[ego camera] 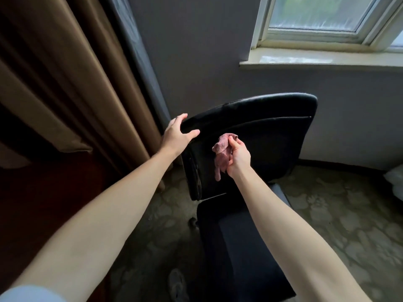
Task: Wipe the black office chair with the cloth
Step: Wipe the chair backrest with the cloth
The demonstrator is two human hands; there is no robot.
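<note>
**Chair wipe-down: cloth is on the backrest, upper left part**

The pink cloth is bunched up in the right hand, fingers and thumb curled round it. It sits on the palm side of that hand, between the hand and the front of the backrest of the black office chair. I can't tell for sure if it's actually pressed flat against the leather or just brushing it. It hangs long-ways, more or less up and down, with a loose tail dangling below the wrist.

The left hand grips the backrest's top left corner, with the fingers hooked over the edge and the thumb lying on the front face. The two hands are near each other but apart.

The chair's back leans a bit, its top edge running from low on the left to higher on the right. The seat sticks out toward the person, and the right forearm crosses over it.

A brown curtain hangs just beside the chair's left edge. Behind it is a grey wall, with a window and its sill up right. The floor is patterned carpet, with a shoe by the seat's near left corner.
</note>
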